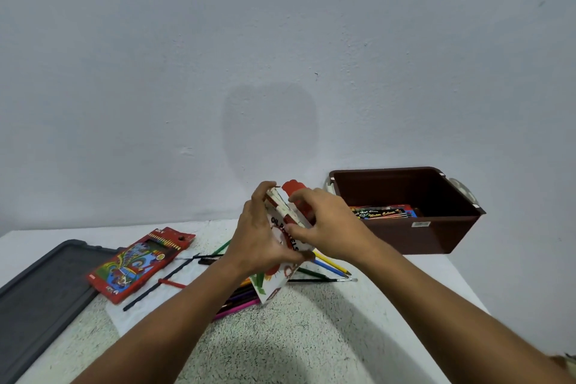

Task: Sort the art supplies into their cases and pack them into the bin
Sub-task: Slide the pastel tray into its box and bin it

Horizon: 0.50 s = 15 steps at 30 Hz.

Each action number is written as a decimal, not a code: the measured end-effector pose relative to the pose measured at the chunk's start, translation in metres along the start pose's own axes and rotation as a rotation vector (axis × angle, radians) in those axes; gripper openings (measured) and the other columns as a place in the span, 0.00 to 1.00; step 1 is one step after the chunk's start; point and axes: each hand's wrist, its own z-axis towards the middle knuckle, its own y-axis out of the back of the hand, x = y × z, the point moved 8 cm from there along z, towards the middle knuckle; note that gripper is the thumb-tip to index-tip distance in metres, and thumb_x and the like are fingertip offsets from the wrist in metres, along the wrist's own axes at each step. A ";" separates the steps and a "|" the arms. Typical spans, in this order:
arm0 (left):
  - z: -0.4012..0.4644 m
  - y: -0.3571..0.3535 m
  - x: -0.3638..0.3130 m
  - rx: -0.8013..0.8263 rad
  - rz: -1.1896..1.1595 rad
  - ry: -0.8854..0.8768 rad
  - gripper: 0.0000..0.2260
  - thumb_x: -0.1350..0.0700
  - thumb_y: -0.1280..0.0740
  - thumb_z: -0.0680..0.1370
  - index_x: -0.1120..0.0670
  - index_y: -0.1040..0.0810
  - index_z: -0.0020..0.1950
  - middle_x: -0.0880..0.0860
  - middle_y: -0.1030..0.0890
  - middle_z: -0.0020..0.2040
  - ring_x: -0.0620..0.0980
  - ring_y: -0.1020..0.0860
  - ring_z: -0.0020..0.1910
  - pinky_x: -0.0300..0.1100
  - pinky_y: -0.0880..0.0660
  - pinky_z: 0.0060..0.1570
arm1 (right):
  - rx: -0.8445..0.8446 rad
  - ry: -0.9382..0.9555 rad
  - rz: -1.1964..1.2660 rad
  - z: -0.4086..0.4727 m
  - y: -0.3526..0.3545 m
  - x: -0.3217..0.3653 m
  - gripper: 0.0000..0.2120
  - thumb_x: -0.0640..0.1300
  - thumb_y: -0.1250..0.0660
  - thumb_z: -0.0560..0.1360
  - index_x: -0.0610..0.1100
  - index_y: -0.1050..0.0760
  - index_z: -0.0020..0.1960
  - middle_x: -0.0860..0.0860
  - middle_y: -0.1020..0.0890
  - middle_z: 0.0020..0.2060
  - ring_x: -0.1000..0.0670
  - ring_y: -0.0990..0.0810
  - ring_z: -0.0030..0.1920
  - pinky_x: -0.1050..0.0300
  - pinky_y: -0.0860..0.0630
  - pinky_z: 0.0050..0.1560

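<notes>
Both hands hold a white and red oil pastels box (282, 277) upright above the table's middle. My left hand (257, 234) grips its left side and top. My right hand (324, 224) curls over the open red flap at its upper end. Loose coloured pencils (240, 298) lie under and behind the box. A red coloured pencil case (140, 263) lies flat to the left. The brown bin (436, 237) stands at the back right with a water colour pack (381, 213) inside.
A dark grey bin lid (43, 293) lies at the far left. Thin black brushes (162, 279) and a red pencil rest on white paper beside the pencil case. The speckled table (296, 340) ends at the wall behind and drops off at the right.
</notes>
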 end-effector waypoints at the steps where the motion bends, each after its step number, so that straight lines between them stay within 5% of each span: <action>1: 0.000 0.000 0.002 -0.009 0.009 0.001 0.55 0.41 0.18 0.52 0.41 0.49 0.70 0.44 0.30 0.56 0.50 0.25 0.56 0.52 0.23 0.51 | -0.027 -0.003 0.030 0.001 0.003 0.000 0.20 0.48 0.31 0.74 0.48 0.30 0.64 0.50 0.22 0.53 0.52 0.22 0.50 0.52 0.21 0.53; 8: 0.008 -0.011 0.004 -0.037 0.057 0.000 0.56 0.36 0.20 0.52 0.40 0.49 0.71 0.38 0.37 0.59 0.52 0.30 0.61 0.53 0.23 0.53 | -0.075 -0.104 -0.080 0.009 0.009 -0.025 0.15 0.49 0.36 0.78 0.48 0.29 0.64 0.50 0.27 0.55 0.51 0.23 0.53 0.55 0.19 0.50; 15: 0.022 -0.022 0.000 0.003 0.055 -0.023 0.56 0.38 0.19 0.52 0.42 0.48 0.72 0.48 0.36 0.62 0.53 0.30 0.60 0.51 0.22 0.53 | -0.014 -0.177 0.001 0.012 0.013 -0.045 0.15 0.52 0.32 0.76 0.49 0.28 0.60 0.50 0.18 0.48 0.50 0.20 0.51 0.50 0.19 0.50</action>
